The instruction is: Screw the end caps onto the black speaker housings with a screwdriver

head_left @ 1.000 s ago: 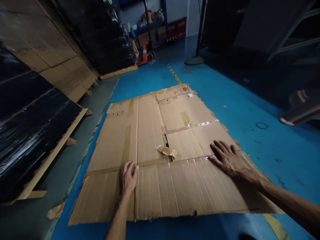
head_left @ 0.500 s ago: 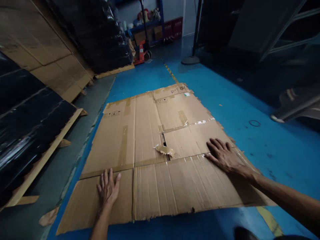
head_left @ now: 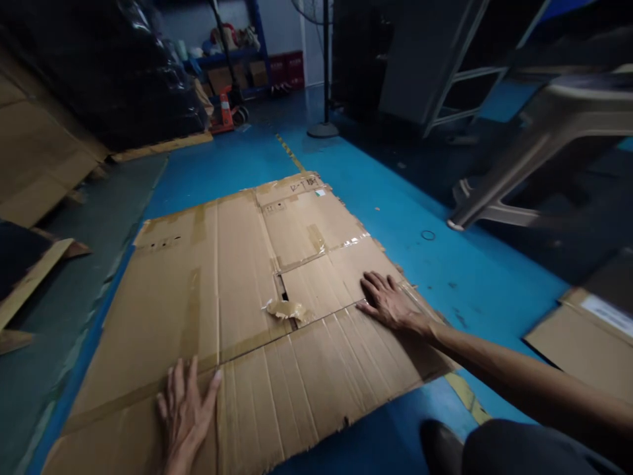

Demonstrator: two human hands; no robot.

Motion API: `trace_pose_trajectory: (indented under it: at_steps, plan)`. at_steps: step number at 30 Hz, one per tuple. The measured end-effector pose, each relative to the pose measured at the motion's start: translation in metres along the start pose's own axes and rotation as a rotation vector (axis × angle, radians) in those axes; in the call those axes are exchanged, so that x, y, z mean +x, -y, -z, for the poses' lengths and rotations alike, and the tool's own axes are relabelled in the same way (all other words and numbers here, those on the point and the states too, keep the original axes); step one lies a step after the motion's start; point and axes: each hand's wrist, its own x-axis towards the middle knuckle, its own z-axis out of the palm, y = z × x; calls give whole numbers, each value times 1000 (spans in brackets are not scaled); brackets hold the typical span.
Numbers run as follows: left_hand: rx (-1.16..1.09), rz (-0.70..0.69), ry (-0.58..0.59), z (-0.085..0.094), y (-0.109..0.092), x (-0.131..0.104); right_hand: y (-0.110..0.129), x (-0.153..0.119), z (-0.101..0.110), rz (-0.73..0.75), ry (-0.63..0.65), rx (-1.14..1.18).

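Note:
A large flattened cardboard box [head_left: 242,257] lies spread on the blue floor, with creases, brown tape strips and printed marks. My left hand [head_left: 186,406] rests on its near left part, fingers spread and empty. Farther right, my right hand [head_left: 388,303] is laid on the board by a crease near the right edge, its fingers apart. Between the hands, a torn piece of brown tape [head_left: 287,310] curls up beside a narrow dark gap in the cardboard.
Wrapped stacks on wooden pallets [head_left: 37,277] line the left. A red pallet jack [head_left: 226,109] and a fan stand [head_left: 323,128] are at the back. At right are a plastic stool [head_left: 539,152] and another cardboard piece [head_left: 588,336]. My knee [head_left: 519,448] shows below.
The view has turned to the right, so the cardboard appears farther left and more of the stool shows. Another cardboard piece has come into view at right. Both hands remain on the flattened box.

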Motion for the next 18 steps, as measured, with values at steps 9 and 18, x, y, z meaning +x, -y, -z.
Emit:
trace_pose_trajectory:
  at_steps: [9,18]
  plan:
    - [33,-111,59,-17,-4,-1,-1,0,9,-19,52,32]
    - [-10,-25,64,-9,-18,3,-7,1,16,-24,61,56]
